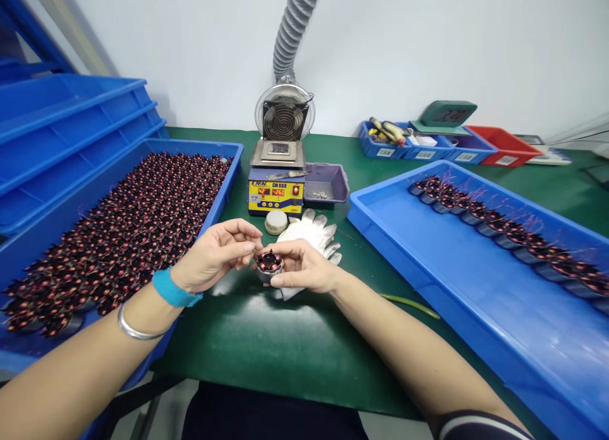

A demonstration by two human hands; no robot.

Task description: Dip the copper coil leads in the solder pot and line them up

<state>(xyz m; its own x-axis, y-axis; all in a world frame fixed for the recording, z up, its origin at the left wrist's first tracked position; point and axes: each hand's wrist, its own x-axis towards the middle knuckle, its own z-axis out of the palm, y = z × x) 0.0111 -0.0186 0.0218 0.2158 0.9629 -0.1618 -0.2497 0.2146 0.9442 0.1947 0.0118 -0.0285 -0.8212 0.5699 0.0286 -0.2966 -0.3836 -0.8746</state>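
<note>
A motor stator (269, 266) with copper windings and a black insulator sits in my right hand (304, 267), its thumb and fingers closed round the metal ring. My left hand (223, 250) is at the stator's upper left, thumb and forefinger pinched together. What that pinch holds, perhaps a fine wire end, is too small to make out. Just behind the hands lie white gloves (311, 229) with greyed fingertips. A round pale-lidded tin (276, 222) stands beside them, in front of the yellow-fronted solder pot (276, 196).
At left, a blue tray (228, 149) is packed with stators; stacked blue trays (80, 120) stand behind. Another blue tray (409, 237) at right holds a row of stators (509, 234). A purple bin (340, 180), small blue bins (431, 153) and a red bin (504, 145) line the back. An exhaust hose (295, 28) hangs above.
</note>
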